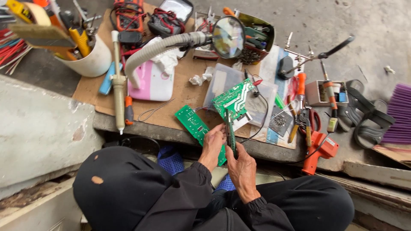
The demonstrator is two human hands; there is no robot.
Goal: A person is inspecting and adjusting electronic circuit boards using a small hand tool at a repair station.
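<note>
My left hand (212, 144) grips the lower end of a narrow green circuit board (191, 121) that slants up to the left. My right hand (242, 167) is just beside it, fingers closed on a dark ribbon strip (231, 133) that rises to a larger green circuit board (233, 98) with white tracks. That larger board is tilted above a clear plastic box (222, 79). A thin black wire (262, 122) loops from the board toward my hands. Both hands are held over the front edge of the low bench (128, 124), above my knees in black clothing.
A magnifier (228, 37) on a flexible grey neck rises from a pink and white base (152, 81). A white cup of tools (88, 57), a desoldering pump (118, 87), a multimeter (128, 16), pliers (306, 122), an orange soldering gun (321, 147) and a purple broom (398, 112) lie around.
</note>
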